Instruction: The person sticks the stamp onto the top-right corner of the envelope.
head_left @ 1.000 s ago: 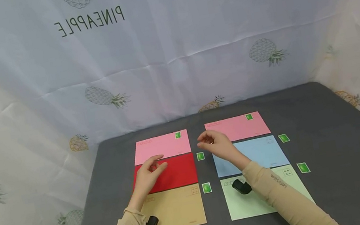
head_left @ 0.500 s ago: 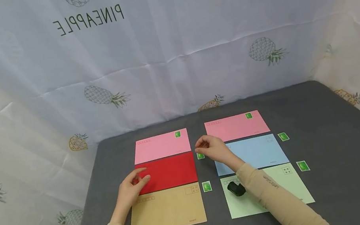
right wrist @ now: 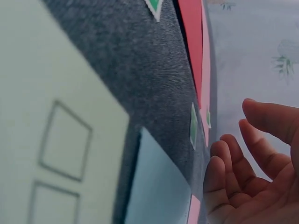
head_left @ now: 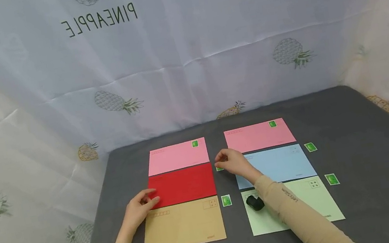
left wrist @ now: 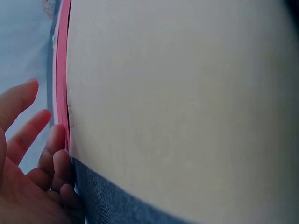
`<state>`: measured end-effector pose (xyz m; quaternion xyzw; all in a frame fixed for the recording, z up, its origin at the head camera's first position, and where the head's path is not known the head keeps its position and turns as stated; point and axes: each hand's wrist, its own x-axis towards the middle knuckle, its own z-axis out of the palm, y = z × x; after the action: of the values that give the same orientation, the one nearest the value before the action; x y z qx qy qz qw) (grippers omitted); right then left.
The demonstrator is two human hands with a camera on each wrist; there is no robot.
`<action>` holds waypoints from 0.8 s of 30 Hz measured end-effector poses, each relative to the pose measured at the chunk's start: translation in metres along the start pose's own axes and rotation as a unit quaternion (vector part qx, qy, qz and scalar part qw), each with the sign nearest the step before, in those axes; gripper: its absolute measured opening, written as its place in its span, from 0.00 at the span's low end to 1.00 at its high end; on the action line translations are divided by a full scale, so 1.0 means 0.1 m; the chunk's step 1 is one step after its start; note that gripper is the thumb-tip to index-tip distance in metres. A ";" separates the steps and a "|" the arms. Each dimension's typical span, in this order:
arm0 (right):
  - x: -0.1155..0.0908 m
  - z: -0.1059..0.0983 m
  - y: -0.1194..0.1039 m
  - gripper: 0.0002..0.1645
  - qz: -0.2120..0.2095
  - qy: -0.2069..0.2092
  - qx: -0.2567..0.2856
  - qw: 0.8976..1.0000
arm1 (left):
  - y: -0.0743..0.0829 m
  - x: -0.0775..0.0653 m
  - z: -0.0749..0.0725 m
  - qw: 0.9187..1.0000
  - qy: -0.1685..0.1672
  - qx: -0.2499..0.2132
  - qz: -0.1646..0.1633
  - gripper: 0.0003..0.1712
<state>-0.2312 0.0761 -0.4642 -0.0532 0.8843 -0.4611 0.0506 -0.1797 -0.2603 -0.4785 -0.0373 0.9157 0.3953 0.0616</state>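
My left hand [head_left: 137,210] is at the left edge of the red envelope [head_left: 186,184], thumb and fingers apart with nothing between them. In the left wrist view its loosely bent fingers [left wrist: 55,140] show beside the tan envelope [left wrist: 173,102]. My right hand [head_left: 236,163] hovers over the gap between the two envelope columns, near the left end of the blue envelope [head_left: 280,163]. Its fingertips overlap a green stamp [head_left: 220,168] in the head view. The right wrist view shows the thumb apart from the fingers [right wrist: 264,149], and the stamp [right wrist: 193,126] lying flat on the table.
Two pink envelopes [head_left: 177,156] [head_left: 256,137] at the back each bear a green stamp [head_left: 195,143]. Loose stamps lie beside the tan [head_left: 226,200], blue [head_left: 310,147] and green [head_left: 332,179] envelopes. The light green envelope [head_left: 262,218] lies partly under the right sleeve. A pineapple-print curtain stands behind the dark table.
My left hand has drawn back left and toward me, from over the red envelope to its left edge. My right hand has come down toward the stamp beside the red envelope.
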 end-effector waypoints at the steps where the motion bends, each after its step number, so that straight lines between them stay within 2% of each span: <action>1: 0.01 0.01 0.02 0.09 0.004 -0.002 -0.001 1.000 | 0.00 0.01 0.00 1.000 -0.009 -0.007 -0.003 0.23; 6: 0.05 0.03 0.12 0.14 0.016 -0.012 -0.008 1.000 | 0.00 0.07 0.00 0.999 -0.033 -0.041 -0.014 0.26; 20: 0.10 0.06 0.12 0.19 0.026 -0.014 -0.038 0.999 | -0.02 0.08 -0.01 0.999 -0.033 -0.025 -0.027 0.27; 24: 0.09 0.06 0.12 0.18 0.010 -0.014 -0.043 0.999 | -0.04 0.07 0.01 0.999 -0.030 -0.023 -0.028 0.27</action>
<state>-0.2396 0.0769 -0.4783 -0.0532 0.9031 -0.4212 0.0649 -0.1863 -0.2625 -0.4826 -0.0528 0.9025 0.4156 0.0996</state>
